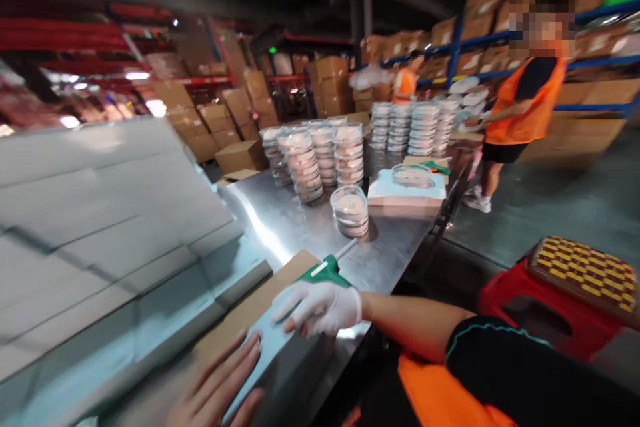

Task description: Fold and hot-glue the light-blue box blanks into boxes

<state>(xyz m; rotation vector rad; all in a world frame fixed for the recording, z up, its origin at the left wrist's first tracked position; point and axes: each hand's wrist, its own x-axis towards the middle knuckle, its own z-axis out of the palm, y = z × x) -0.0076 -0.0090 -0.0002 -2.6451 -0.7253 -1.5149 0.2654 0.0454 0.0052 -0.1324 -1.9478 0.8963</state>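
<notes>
My left hand [217, 387], bare, lies flat with fingers apart on a pale blue flat carton [270, 343] that rests on a brown cardboard sheet [240, 317]. My right hand [320, 307], in a white glove, presses its fingers on the far end of the same carton. Just beyond the glove lies a green-handled tool [327, 270] on the steel table [290, 220]. Neither hand grips anything that I can see.
A blurred pile of pale blue flat cartons [110, 227] fills the left. Stacks of round clear containers [320, 160] stand mid-table, a short stack [350, 210] nearer. A red stool [565, 293] is at right. A co-worker in an orange vest [525, 107] stands at the far end.
</notes>
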